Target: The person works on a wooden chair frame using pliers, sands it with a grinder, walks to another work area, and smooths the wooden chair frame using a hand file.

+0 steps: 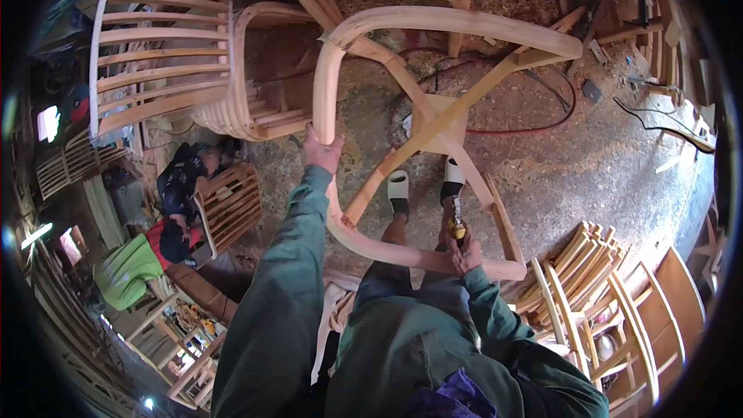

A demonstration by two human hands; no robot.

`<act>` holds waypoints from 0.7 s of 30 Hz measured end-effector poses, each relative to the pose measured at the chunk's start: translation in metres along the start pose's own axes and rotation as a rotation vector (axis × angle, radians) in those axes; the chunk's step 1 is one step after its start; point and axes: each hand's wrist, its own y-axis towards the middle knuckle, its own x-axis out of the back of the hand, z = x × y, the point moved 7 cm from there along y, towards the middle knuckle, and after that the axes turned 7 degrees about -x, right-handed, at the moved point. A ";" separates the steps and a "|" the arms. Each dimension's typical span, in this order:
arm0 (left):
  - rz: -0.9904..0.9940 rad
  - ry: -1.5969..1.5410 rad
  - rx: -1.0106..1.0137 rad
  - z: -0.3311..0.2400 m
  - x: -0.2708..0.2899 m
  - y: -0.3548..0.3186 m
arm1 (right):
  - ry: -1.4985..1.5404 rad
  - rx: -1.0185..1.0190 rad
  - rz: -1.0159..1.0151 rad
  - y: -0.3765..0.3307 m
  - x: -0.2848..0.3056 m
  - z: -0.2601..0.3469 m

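Right hand (469, 254), one, closed around a yellow-bodied tool (460, 230), exact type unclear, at the near rail. Curved wooden frame (395, 252), one, with crossed braces (430, 128), directly before the person. Left hand (322, 152), one, wrapped around the frame's left side. Red hose (534, 131), looped on the floor (596, 174) beyond. Hazards, as judged: frame twisting if the left grip loosens — tool slipping, perhaps marring the wood.

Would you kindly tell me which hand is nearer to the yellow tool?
Right: the right hand holds the yellow tool; the left hand is off to its left, gripping the wooden frame.
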 end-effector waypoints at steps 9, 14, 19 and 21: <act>0.084 -0.069 -0.012 0.000 -0.008 0.001 | 0.269 0.039 -0.027 0.006 -0.007 -0.016; 0.004 -0.068 -0.076 0.053 -0.015 0.012 | -0.029 0.005 -0.153 -0.001 0.003 0.008; 0.110 -0.199 -0.022 0.016 -0.025 0.005 | 0.042 -0.013 -0.149 -0.002 0.009 0.002; 0.181 -0.265 0.172 0.006 -0.020 -0.005 | 0.090 0.106 -0.160 -0.004 0.006 0.001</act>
